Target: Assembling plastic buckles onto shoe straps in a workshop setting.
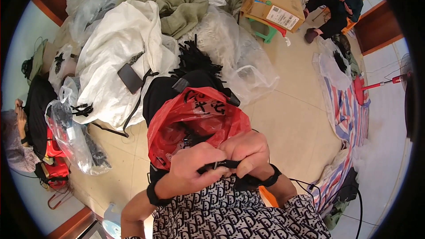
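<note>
Both my hands pinch a short black strap (pixel 228 163) stretched between them, close in front of my patterned shirt. My left hand (pixel 195 161) is closed round the strap's left part, where a small buckle-like piece shows at the fingers. My right hand (pixel 248 150) grips the other side between thumb and fingers. Just beyond them, an open red plastic bag (pixel 166 124) lies on my lap, with small dark pieces inside that I cannot make out. Past the bag, a bundle of black straps (pixel 197 59) rests at my knees.
White sacks (pixel 117 40) and olive cloth (pixel 177 6) are heaped ahead. A dark phone-like slab (pixel 130 78) lies on the white sack. A cardboard box (pixel 276 6) stands on a green stool (pixel 263 30). People sit at far right and left. Striped sheeting (pixel 338 110) lines the right.
</note>
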`<action>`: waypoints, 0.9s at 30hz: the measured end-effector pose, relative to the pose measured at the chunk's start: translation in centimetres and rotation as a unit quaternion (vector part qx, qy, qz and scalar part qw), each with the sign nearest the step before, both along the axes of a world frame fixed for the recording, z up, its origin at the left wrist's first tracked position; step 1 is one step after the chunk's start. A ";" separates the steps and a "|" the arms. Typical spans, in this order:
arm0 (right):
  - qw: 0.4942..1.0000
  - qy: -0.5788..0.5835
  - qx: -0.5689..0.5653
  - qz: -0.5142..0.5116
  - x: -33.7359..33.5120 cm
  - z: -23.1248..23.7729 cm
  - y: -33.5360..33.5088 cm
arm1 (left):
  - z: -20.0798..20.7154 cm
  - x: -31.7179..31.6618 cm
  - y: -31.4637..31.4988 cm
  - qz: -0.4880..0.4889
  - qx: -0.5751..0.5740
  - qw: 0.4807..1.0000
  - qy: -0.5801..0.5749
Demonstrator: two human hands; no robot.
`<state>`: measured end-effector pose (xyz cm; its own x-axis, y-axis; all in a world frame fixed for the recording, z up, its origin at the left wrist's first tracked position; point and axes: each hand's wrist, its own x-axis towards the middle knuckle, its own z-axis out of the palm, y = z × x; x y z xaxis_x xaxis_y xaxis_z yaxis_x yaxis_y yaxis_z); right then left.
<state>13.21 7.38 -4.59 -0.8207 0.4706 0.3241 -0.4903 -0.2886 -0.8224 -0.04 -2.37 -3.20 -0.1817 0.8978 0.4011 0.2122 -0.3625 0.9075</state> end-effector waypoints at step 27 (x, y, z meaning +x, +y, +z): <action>0.994 0.020 -0.103 -0.013 -0.3 -0.2 -0.3 | 1.1 0.2 0.4 -0.018 0.004 0.997 0.071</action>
